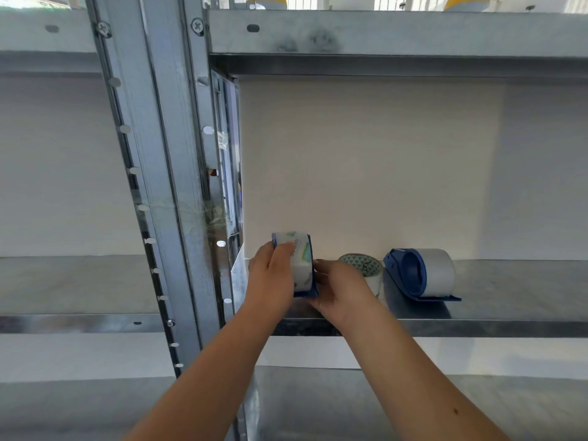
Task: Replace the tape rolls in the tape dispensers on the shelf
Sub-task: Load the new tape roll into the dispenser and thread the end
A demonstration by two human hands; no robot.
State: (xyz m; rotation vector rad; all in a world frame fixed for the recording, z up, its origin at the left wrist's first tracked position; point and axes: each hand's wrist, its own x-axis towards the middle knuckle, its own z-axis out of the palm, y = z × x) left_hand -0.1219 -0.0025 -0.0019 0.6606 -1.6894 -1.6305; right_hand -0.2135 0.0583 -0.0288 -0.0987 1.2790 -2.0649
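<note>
A blue tape dispenser (310, 268) with a clear, patterned tape roll (300, 259) in it is held just above the metal shelf (509, 288). My left hand (270, 278) wraps over the roll from the left. The dispenser's right side and bottom rest in my right hand (340, 288). A loose roll with a green-patterned core (366, 268) lies on the shelf right behind my right hand. Further right on the shelf is a second blue dispenser (413, 275) loaded with a white roll.
A galvanised upright post (165, 186) stands just left of my hands. A white back panel (381, 170) closes the shelf bay. Another shelf (381, 33) runs overhead, and a lower shelf (350, 402) lies beneath my forearms.
</note>
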